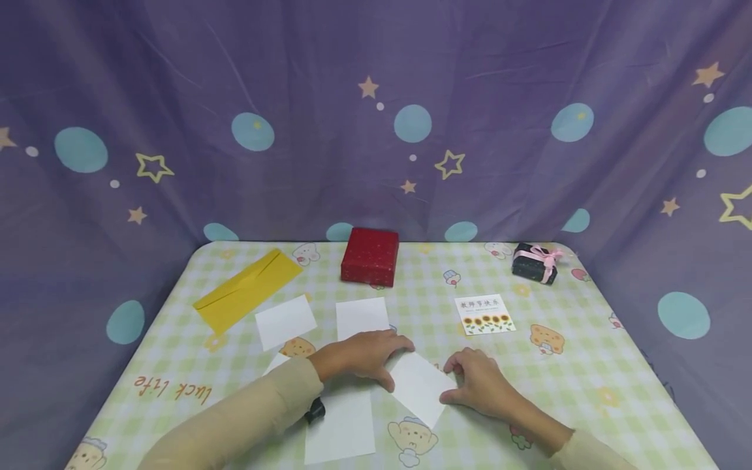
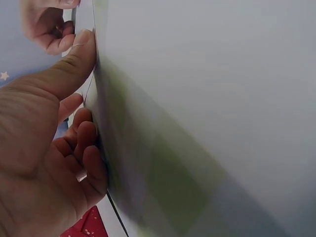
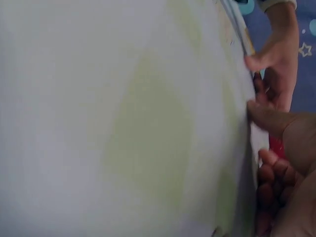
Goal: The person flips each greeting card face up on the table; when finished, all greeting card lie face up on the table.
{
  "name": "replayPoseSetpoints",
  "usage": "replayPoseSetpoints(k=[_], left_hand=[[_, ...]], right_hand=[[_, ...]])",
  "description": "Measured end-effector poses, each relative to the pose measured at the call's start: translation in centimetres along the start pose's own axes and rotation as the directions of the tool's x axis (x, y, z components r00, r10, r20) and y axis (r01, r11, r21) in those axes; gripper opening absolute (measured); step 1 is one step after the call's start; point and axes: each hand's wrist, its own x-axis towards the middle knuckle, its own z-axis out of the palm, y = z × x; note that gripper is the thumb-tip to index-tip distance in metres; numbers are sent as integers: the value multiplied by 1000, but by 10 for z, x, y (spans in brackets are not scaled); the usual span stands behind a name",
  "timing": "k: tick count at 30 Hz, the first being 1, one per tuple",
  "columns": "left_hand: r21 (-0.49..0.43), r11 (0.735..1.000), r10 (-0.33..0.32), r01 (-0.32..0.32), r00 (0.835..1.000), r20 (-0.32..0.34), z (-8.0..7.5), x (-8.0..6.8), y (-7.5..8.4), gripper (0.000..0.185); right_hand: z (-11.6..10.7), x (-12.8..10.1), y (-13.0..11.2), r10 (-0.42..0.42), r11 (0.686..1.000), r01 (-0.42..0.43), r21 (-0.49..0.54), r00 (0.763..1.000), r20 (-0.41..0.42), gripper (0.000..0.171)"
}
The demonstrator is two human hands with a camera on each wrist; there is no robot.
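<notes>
A white square card (image 1: 422, 385) lies turned at an angle near the front middle of the table. My left hand (image 1: 367, 358) grips its left corner, with thumb and index finger set apart along the edges. At the opposite corner, my right hand (image 1: 480, 385) holds the card between thumb and curled fingers. In the left wrist view, the left thumb (image 2: 81, 59) rests at the card's edge and the other fingers bend beneath it. The right wrist view shows the right thumb (image 3: 269, 118) at the edge, with the fingers curled low.
White sheets (image 1: 341, 434) lie left of the card, one partly under my left arm beside a half-hidden black object (image 1: 315, 411). Farther back are a yellow envelope (image 1: 247, 290), a red box (image 1: 370, 256), a sunflower-printed card (image 1: 485, 314) and a black gift box (image 1: 533, 266) with pink ribbon.
</notes>
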Motion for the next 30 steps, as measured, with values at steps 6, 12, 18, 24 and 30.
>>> replayPoseSetpoints(k=[6, 12, 18, 24, 30], left_hand=[[15, 1000, -14, 14, 1000, 2, -2, 1, 1, 91], [5, 1000, -18, 18, 1000, 13, -2, -1, 0, 92], [4, 1000, -16, 16, 1000, 10, -2, -3, 1, 90], [39, 999, 1, 0, 999, -32, 2, -2, 2, 75], [67, 998, 16, -11, 997, -71, 4, -1, 3, 66]], right_hand=[[-2, -2, -13, 121, 992, -121, 23, 993, 12, 45], [0, -4, -20, 154, 987, -155, 34, 988, 28, 36], [3, -9, -26, 184, 980, -186, -65, 982, -41, 37], [1, -9, -28, 173, 975, -181, -129, 983, -65, 40], [-4, -7, -26, 199, 975, -201, -97, 979, -35, 49]])
